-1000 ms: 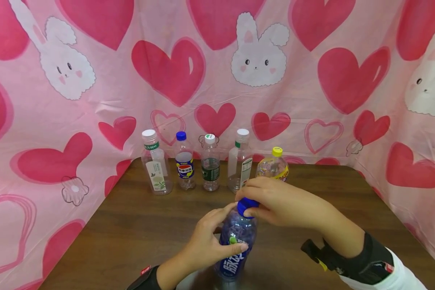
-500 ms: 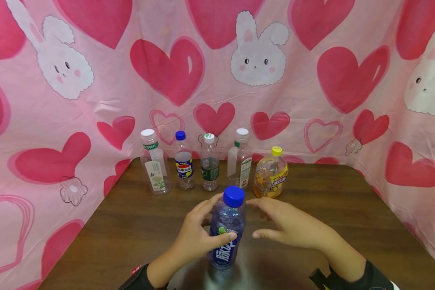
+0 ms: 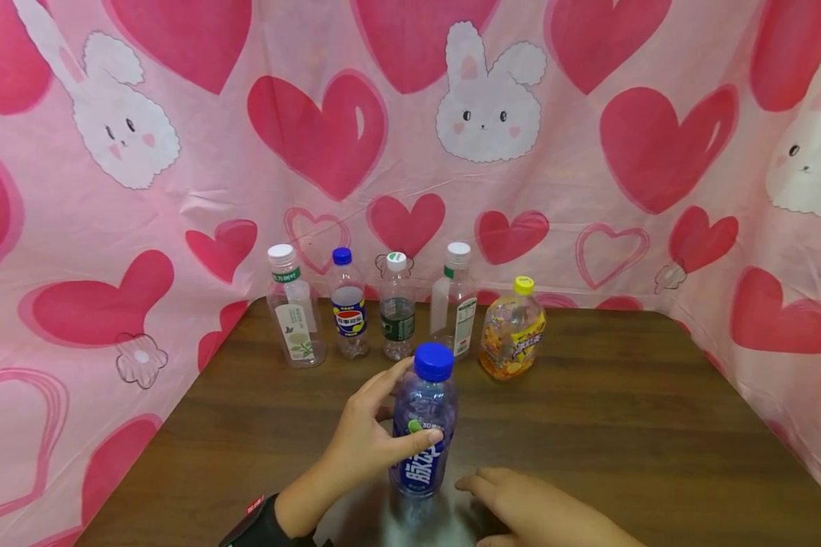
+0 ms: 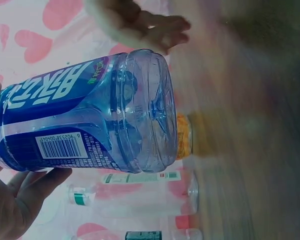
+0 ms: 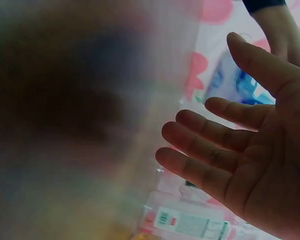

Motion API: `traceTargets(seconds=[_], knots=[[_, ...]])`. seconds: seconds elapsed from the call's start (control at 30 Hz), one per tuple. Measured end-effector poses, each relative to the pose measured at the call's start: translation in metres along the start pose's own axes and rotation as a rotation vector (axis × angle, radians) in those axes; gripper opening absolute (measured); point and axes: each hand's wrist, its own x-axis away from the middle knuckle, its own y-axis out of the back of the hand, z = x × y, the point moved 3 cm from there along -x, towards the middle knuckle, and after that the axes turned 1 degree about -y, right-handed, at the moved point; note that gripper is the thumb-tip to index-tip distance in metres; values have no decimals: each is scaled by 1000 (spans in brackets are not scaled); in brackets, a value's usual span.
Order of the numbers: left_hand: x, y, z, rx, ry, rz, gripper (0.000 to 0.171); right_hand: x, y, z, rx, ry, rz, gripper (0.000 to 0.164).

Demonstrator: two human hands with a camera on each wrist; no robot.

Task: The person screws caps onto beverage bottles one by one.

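My left hand (image 3: 366, 437) grips a blue-tinted clear drink bottle (image 3: 424, 425) with a blue cap and a dark blue label. The thumb lies across its front and the fingers go round the far side. It stands nearly upright; whether its base touches the table cannot be told. In the left wrist view the bottle (image 4: 65, 115) shows its barcode and ribbed base. My right hand (image 3: 530, 505) holds nothing, low and to the right of the bottle. Its fingers are spread and slightly bent in the right wrist view, where the palm (image 5: 275, 165) shows.
Along the back of the brown wooden table (image 3: 622, 425) stand several capped bottles: a white-capped one (image 3: 294, 319), a blue-capped one (image 3: 349, 311), a dark-labelled one (image 3: 397, 319), a second white-capped one (image 3: 454, 311) and a yellow-capped one (image 3: 513, 334). A pink heart-patterned cloth (image 3: 410, 175) hangs behind.
My right hand has let go of the blue cap and moved down, away from the bottle. The left hand has brought the bottle slightly left and more upright.
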Motion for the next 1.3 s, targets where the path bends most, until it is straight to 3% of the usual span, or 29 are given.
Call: traceTargets(seconds=[0.2,0.37,0.53,0.63,0.9,1.1,1.3], knots=[[-9,-10,-3,56,7,30,79,-1,-11,0,-14,31,16,53],[-36,-31,-3,129,53,111,76,0,-13,0,48,77,-2,50],[-75,-66,7,61,68,212,76,3,-13,1,80,106,-7,44],[-95,-91,13,-9,63,269,77,6,-17,-5,32,108,0,42],[-125,-148,14,-126,21,397,77,14,-46,-40,38,206,-87,31],[-138,-177,11,-195,60,389,74,12,-44,-39,68,192,-86,25],[-148,-193,11,-233,103,341,76,11,-44,-39,10,183,-78,28]])
